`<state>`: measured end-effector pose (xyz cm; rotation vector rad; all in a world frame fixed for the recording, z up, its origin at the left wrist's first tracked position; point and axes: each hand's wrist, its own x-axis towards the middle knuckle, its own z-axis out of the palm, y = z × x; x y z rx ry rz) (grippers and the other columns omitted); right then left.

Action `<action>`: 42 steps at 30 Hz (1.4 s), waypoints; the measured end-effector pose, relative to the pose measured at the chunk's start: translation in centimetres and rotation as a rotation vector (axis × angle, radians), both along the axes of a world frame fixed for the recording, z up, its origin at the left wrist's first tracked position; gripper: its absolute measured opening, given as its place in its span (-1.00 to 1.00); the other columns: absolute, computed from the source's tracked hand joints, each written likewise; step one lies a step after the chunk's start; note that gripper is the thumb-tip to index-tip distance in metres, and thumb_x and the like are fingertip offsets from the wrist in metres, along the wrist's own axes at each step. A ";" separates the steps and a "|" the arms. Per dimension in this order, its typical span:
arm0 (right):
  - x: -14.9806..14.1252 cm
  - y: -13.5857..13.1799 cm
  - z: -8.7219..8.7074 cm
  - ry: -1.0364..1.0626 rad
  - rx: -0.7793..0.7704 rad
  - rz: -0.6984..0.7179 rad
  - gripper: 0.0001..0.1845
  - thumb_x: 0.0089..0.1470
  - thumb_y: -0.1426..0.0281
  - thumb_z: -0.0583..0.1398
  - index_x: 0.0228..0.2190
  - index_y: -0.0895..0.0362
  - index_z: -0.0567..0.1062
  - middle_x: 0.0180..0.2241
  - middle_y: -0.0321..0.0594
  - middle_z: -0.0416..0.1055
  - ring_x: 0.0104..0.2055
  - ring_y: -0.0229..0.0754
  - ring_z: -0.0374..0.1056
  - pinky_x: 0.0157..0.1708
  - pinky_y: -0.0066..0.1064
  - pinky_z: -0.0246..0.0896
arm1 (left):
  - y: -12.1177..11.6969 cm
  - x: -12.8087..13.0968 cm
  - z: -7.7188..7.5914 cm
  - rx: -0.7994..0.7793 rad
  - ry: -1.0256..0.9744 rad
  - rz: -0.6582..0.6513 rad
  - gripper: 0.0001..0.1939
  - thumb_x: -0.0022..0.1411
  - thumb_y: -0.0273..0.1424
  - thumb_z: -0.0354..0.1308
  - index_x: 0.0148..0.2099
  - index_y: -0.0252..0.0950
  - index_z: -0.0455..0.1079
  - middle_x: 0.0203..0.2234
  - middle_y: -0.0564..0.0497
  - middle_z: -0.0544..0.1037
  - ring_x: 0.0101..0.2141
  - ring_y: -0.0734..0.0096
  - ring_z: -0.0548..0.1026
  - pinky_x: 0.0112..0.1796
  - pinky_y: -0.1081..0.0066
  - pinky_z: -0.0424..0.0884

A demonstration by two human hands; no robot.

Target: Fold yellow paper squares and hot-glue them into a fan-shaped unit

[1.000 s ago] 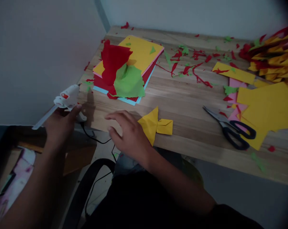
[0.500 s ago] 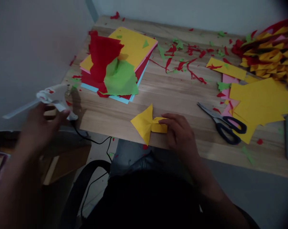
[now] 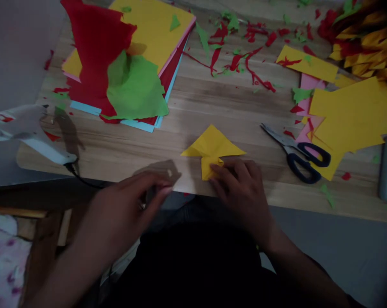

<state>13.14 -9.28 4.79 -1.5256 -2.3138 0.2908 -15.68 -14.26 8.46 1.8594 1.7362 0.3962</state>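
A folded yellow paper lies at the table's front edge, its wide triangular part pointing away from me and a square tab toward me. My right hand has its thumb and fingers closed on the tab. To the left, my left hand hovers over the table edge, apart from the paper. Its thumb and fingertips are drawn together and a little blurred; whether anything is between them is hidden. Farther left a white glue gun rests on the table, its black cord running toward me.
Behind my left hand is a stack of coloured sheets topped by torn red paper and green paper. Scissors lie right, beside yellow paper pieces. Red and green scraps litter the back; a yellow folded-paper cluster sits far right.
My left hand has let go of the glue gun and moved right, toward the folded yellow paper. The paper has turned clockwise, its point now facing away from me, with my right hand still on it.
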 end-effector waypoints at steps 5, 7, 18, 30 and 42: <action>0.6 0.2 -0.5 0.020 -0.012 0.082 -0.71 0.28 0.34 0.16 0.01 0.10 0.50 -0.19 -0.09 0.48 -0.09 0.01 0.32 -0.09 -0.12 0.25 | 7.6 10.2 -2.0 0.167 0.102 -0.093 -0.84 0.36 -0.27 0.13 -0.14 -0.16 0.50 -0.35 0.06 0.62 -0.33 0.28 0.54 -0.26 0.26 0.33; 0.7 0.7 -0.4 -0.004 -0.034 0.126 -0.67 0.30 0.34 0.15 0.07 0.05 0.47 -0.21 -0.12 0.46 -0.12 -0.01 0.32 -0.11 -0.15 0.23 | 7.9 10.7 -2.8 0.197 0.101 -0.094 -0.85 0.35 -0.29 0.14 -0.14 -0.17 0.51 -0.37 0.06 0.61 -0.32 0.26 0.54 -0.24 0.22 0.30; 1.5 2.4 0.5 -0.094 -0.118 0.264 -0.63 0.28 0.43 0.14 0.10 0.02 0.40 -0.29 -0.21 0.36 -0.24 -0.09 0.23 -0.23 -0.21 0.12 | 9.4 10.6 -2.5 0.130 0.041 -0.118 -0.92 0.34 -0.37 0.14 -0.21 -0.13 0.47 -0.41 0.14 0.58 -0.36 0.34 0.52 -0.24 0.21 0.21; 0.5 1.4 0.7 -0.075 -0.123 0.130 -0.57 0.27 0.43 0.16 0.16 0.01 0.40 -0.30 -0.19 0.36 -0.23 -0.06 0.23 -0.20 -0.19 0.11 | 10.0 9.9 -2.5 0.130 0.008 -0.242 -0.90 0.25 -0.49 0.15 -0.24 -0.18 0.44 -0.44 0.14 0.47 -0.33 0.34 0.47 -0.23 0.23 0.16; 0.1 0.6 -0.1 -0.055 -0.089 0.067 -0.53 0.26 0.40 0.17 0.19 0.00 0.39 -0.32 -0.18 0.32 -0.25 -0.06 0.23 -0.23 -0.20 0.17 | 9.8 9.7 -2.8 0.178 -0.028 -0.260 -0.89 0.27 -0.48 0.19 -0.19 -0.16 0.47 -0.38 0.12 0.54 -0.31 0.33 0.49 -0.20 0.21 0.18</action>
